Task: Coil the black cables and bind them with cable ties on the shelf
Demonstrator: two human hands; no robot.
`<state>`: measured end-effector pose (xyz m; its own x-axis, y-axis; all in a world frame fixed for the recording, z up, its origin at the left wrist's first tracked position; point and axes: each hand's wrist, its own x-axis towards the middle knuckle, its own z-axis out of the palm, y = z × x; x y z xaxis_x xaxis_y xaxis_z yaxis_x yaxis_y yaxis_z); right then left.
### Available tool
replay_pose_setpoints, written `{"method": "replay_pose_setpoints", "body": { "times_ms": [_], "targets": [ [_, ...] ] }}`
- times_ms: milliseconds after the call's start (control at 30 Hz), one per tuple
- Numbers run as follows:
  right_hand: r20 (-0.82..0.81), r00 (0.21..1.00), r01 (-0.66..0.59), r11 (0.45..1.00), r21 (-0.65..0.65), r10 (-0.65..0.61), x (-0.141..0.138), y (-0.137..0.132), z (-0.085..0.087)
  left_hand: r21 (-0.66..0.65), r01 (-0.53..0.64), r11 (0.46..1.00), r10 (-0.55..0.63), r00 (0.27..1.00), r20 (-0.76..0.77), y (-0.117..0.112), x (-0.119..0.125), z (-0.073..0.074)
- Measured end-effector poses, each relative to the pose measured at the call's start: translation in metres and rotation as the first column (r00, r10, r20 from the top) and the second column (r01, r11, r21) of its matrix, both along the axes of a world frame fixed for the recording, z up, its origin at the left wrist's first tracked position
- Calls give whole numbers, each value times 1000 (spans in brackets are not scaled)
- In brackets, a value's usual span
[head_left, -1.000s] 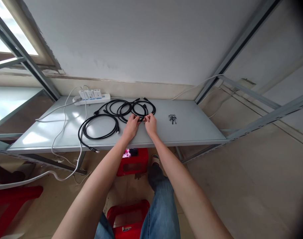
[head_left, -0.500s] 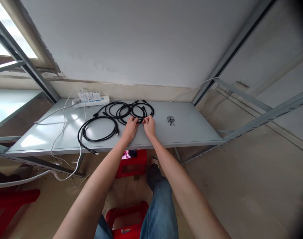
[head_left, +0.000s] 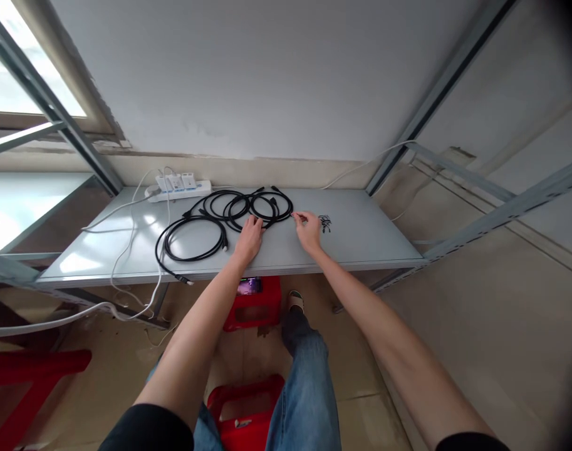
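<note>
Several black cables with plug ends lie coiled on a grey metal shelf (head_left: pixel 356 244). My left hand (head_left: pixel 250 235) rests at the near edge of the overlapping coils (head_left: pixel 271 207), its fingers curled round the black cable there. Just right of these coils is my right hand (head_left: pixel 309 230), thumb and fingertips pinched together. Whatever they hold, if anything, is too small to make out. A small heap of short, bent black ties (head_left: pixel 325 223) lies right beside that hand. Farther left, a separate coiled cable (head_left: pixel 194 259) has one plug end reaching the shelf's front edge.
A white power strip (head_left: pixel 180 190) with plugged-in adapters stands at the back left, and white cords (head_left: pixel 126 250) hang over the front edge. Metal uprights (head_left: pixel 398 156) frame the shelf. Below are red stools (head_left: pixel 262 307), one with a phone (head_left: pixel 249 286) on it.
My right hand has left the coil and moved right, close to the heap of ties. My left hand stays at the coil. The view has shifted slightly.
</note>
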<state>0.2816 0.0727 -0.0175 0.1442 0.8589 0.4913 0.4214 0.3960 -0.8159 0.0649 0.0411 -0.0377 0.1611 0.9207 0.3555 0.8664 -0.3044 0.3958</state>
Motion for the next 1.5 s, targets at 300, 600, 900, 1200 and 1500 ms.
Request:
{"method": "replay_pose_setpoints", "body": {
  "times_ms": [300, 600, 900, 1200, 1500],
  "targets": [
    [432, 895, 148, 987, -63, -107, 115, 2, 10, 21, -6, 1000, 5, 999, 42, 1, -1, -2],
    [526, 839, 203, 977, -59, -143, 132, -34, 3, 15, -16, 1000, 16, 998, 57, 0, -1, -1],
    [547, 755, 544, 812, -213, -362, 153, -19, -17, 38, -51, 998, 53, 997, -51, -3, 2, 7],
    [636, 695, 551, 817, -173, -334, 150, -17, -22, -51, -78, 996, 60, 957, -285, -13, 11, 20],
    [665, 682, 543, 820, -181, -305, 148, -18, -19, -154, -59, 986, -29, 857, -515, -4, 8, 36]
  ]
}}
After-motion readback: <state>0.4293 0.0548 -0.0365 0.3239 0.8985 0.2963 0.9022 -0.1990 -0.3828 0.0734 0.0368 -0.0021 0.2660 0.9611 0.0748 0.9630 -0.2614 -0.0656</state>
